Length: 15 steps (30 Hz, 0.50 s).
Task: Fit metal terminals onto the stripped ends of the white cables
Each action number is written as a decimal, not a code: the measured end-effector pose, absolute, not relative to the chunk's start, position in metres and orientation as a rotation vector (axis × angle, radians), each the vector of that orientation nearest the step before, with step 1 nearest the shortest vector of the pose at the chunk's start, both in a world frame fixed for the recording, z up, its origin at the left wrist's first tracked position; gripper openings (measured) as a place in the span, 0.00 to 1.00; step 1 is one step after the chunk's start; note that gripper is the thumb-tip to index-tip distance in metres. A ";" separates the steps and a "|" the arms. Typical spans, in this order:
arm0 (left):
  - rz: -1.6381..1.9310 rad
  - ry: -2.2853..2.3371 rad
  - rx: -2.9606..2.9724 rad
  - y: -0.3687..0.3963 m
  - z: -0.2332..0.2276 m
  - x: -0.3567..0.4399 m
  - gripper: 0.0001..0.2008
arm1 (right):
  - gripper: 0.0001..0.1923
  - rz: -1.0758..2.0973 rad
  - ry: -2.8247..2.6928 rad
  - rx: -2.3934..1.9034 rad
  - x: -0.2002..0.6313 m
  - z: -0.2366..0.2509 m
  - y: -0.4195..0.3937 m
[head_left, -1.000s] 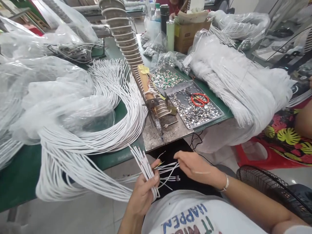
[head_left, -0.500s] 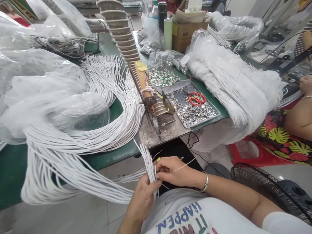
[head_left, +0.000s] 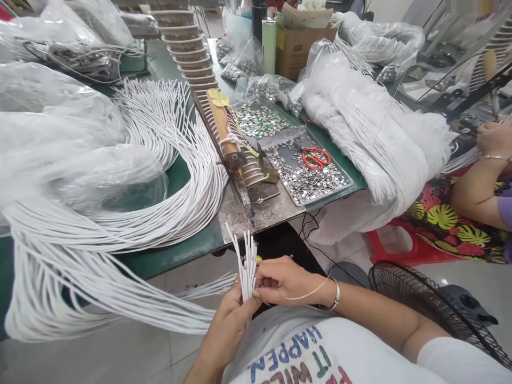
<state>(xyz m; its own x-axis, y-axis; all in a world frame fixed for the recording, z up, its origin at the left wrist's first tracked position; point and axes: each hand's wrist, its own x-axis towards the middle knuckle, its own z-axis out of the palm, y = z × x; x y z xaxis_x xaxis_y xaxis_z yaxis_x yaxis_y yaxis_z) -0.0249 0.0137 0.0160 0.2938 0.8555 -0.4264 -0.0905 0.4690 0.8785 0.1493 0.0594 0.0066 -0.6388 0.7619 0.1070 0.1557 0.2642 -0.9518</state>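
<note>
My left hand (head_left: 231, 319) grips a bundle of thin white wires (head_left: 248, 264) whose cut ends stand up in a fan below the table edge. My right hand (head_left: 286, 281) is closed on the same bundle from the right, fingertips pinching wires, and one loose wire loops over its wrist. The wires trail left into a large sheaf of white wires (head_left: 120, 256) that hangs off the green table (head_left: 180, 250).
A metal plate with a wooden jig and ribbed rack (head_left: 236, 160) stands ahead. Trays of small metal parts (head_left: 308, 178) hold red scissors (head_left: 316, 157). Bagged wire bundles (head_left: 376, 128) lie right. Another person's arm (head_left: 476, 186) is at far right. A fan (head_left: 424, 298) sits on the floor.
My right hand moved left from the loose wire ends and closed onto the bundle in my left hand. The fanned wires have been gathered upright and tighter.
</note>
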 end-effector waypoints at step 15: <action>0.771 1.174 0.767 0.012 0.019 -0.018 0.20 | 0.16 1.607 -1.373 -0.772 0.157 0.025 0.052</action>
